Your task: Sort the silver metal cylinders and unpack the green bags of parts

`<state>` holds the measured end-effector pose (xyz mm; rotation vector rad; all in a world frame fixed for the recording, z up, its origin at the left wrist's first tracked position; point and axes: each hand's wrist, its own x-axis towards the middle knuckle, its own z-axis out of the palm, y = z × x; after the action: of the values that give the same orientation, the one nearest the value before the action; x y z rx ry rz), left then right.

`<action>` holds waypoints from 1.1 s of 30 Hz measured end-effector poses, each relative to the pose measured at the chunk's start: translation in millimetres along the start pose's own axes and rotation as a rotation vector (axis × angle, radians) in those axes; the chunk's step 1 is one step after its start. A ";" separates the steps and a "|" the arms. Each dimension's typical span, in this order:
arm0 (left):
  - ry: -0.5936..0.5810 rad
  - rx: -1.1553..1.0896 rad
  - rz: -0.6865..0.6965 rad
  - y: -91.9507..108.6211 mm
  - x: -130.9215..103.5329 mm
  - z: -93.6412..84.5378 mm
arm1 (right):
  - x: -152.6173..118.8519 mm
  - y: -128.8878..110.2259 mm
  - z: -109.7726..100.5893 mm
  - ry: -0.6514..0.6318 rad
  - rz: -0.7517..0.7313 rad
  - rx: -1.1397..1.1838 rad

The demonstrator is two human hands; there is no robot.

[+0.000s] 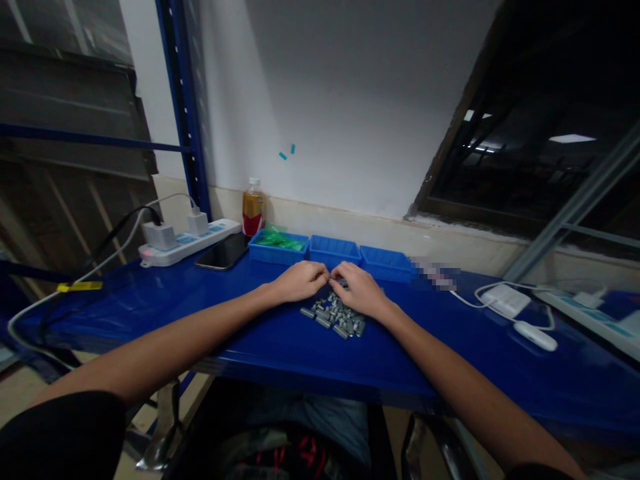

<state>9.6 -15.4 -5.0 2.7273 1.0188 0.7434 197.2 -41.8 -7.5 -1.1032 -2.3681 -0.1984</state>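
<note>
My left hand (302, 280) and my right hand (356, 288) meet fingertip to fingertip above a pile of small grey metal parts (336, 315). The fingers of both are curled and pinched together. Whatever sits between the fingertips is too small and too covered to make out. Some parts in the pile are longer cylinders, others short and stubby; they lie loose on the blue table (280, 343). Just beyond my hands stand three blue bins in a row: the left bin (276, 255) holds green plastic pieces (278, 240), then come the middle bin (334, 249) and the right bin (385, 264).
At the back left are a drink bottle (254, 208), a dark phone (223, 252) and a white power strip (187, 245) with plugs and cables. On the right lie a white adapter (506, 300), a white rounded device (535, 335) and another power strip (595, 320). A wall rises behind.
</note>
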 end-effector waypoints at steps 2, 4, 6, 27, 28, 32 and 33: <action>-0.010 0.023 0.004 -1.3 -0.4 0.5 | -0.2 -0.4 1.2 -0.002 0.020 -0.018; -0.021 0.034 0.010 -2.0 -0.9 0.5 | -0.2 0.3 2.3 -0.002 0.036 -0.036; -0.033 0.037 0.016 -2.1 -1.5 0.5 | -0.1 1.4 2.9 -0.003 0.048 -0.047; -0.123 0.221 -0.048 0.9 -4.1 1.3 | -0.2 -1.7 2.7 0.007 0.038 0.024; -0.126 0.222 -0.050 1.2 -4.1 1.1 | -0.2 -1.8 3.2 0.006 0.029 0.021; -0.136 0.219 -0.046 2.4 -4.2 0.4 | -0.2 -2.0 4.9 0.004 0.007 -0.003; -0.139 0.215 -0.043 2.6 -4.3 0.1 | -0.3 -2.1 4.8 0.004 0.009 -0.005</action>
<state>8.4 -20.1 -6.1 2.8754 1.1838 0.4538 193.9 -41.7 -11.6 -1.1148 -2.3599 -0.2033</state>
